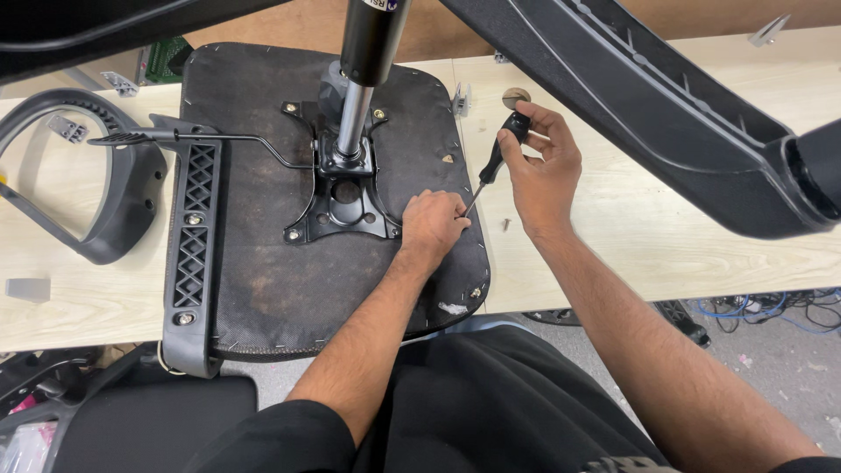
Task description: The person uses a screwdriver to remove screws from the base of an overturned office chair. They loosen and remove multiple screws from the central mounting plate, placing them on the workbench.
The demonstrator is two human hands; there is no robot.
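An upturned black chair seat (263,271) lies on the pale wooden table (613,236). A black metal mounting plate (342,206) with a gas cylinder (359,79) stands at its middle. My right hand (543,171) grips a black-handled screwdriver (499,158), its tip angled down toward the seat's right edge. My left hand (432,223) rests curled on the seat beside the plate, fingertips at the screwdriver's tip; what they pinch is hidden.
A black armrest (194,236) is bolted along the seat's left side. A loose curved armrest (96,188) lies at the far left. A black chair-base leg (666,114) crosses overhead at upper right. A loose screw (506,224) lies on the table. Cables (771,311) trail on the floor.
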